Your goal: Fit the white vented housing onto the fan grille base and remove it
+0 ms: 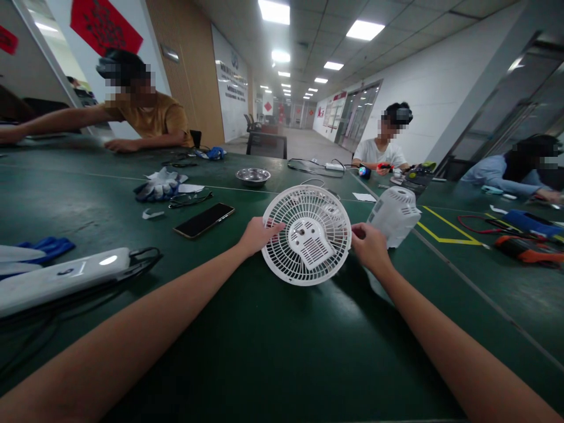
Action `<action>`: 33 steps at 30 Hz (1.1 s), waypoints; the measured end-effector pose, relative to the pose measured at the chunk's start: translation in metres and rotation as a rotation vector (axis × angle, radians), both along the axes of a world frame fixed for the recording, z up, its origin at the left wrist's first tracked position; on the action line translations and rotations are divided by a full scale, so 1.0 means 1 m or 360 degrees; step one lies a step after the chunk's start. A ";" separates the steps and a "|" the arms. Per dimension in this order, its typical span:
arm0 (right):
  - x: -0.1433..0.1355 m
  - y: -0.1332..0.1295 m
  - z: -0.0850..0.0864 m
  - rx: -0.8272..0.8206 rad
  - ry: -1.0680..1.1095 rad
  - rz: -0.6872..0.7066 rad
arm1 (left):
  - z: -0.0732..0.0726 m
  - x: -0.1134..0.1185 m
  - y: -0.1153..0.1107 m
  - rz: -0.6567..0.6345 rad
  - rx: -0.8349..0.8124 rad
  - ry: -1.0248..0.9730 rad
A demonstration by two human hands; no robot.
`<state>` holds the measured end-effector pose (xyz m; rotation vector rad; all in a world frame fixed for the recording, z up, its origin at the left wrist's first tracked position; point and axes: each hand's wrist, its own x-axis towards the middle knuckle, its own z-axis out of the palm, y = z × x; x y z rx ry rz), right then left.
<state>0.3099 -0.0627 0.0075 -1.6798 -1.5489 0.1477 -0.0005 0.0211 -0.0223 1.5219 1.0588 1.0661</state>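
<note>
A round white fan grille point(307, 235) with radial slats and a slotted centre housing is held up over the green table, its face toward me. My left hand point(259, 234) grips its left rim, thumb over the slats and the other fingers behind. At the right rim, my right hand point(369, 244) is closed with thumb and fingertips pinched against the edge. Just beyond my right hand stands a white plastic housing point(395, 216) with vent slots on top. What lies behind the grille is only partly visible through its slats.
Left of the grille lie a black phone point(205, 220), a cable point(190, 200) and work gloves point(159, 185). A metal bowl point(252, 176) sits farther back. A white elongated device point(66, 276) is at near left, an orange multimeter point(529, 249) at right. Several people sit around the table.
</note>
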 end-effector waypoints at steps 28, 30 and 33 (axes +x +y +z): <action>-0.044 -0.030 0.010 0.0058 0.0808 0.0551 | -0.009 -0.005 0.011 -0.0236 -0.0177 -0.0525; -0.041 -0.032 0.007 0.0083 0.0506 0.0600 | -0.006 -0.006 0.010 -0.0358 -0.0306 -0.0675; -0.040 -0.031 -0.003 0.0120 0.0064 0.0696 | -0.003 -0.009 0.011 -0.0411 -0.0489 -0.0815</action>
